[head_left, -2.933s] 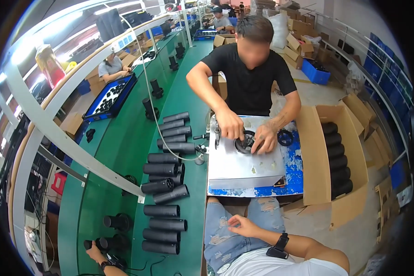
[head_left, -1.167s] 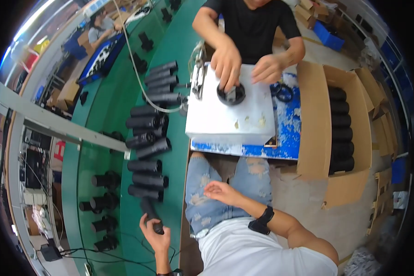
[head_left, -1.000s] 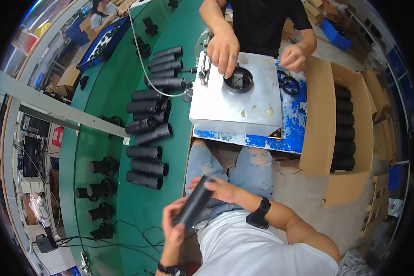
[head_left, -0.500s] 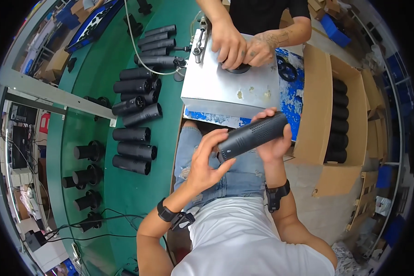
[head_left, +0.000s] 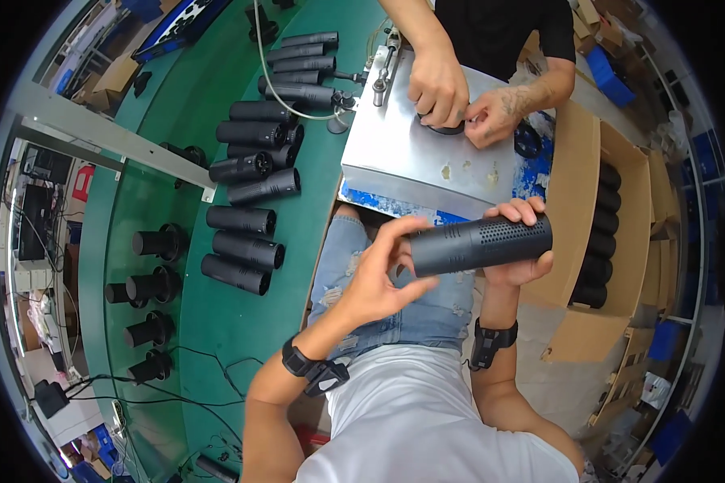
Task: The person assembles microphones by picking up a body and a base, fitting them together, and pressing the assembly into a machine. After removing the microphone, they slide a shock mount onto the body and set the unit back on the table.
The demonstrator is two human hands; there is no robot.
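Observation:
A black cylindrical housing (head_left: 475, 245), with a band of small perforations towards its right end, is held almost level above my lap. My right hand (head_left: 511, 270) grips that perforated end from behind, with fingertips over the top and the thumb at the lower right. My left hand (head_left: 379, 274) is open at the other end; its thumb and fingers are spread in a C around the rim. Beyond it, a co-worker's two hands (head_left: 459, 105) work on a black round part (head_left: 443, 129) on a metal box-shaped fixture (head_left: 415, 165).
Several similar black cylinders (head_left: 246, 248) lie on the green bench (head_left: 209, 334) at left. An open cardboard box (head_left: 568, 209) at right contains more of them. Black flanged parts (head_left: 149, 328) stand along the bench's left side, near black cables (head_left: 169, 401). A thin hose (head_left: 270, 76) hangs by the fixture.
The cylinder has swung to nearly level and shifted right, its perforated side turned more towards me. Both my hands moved with it. The co-worker's hands have drawn slightly apart; the whole view has shifted.

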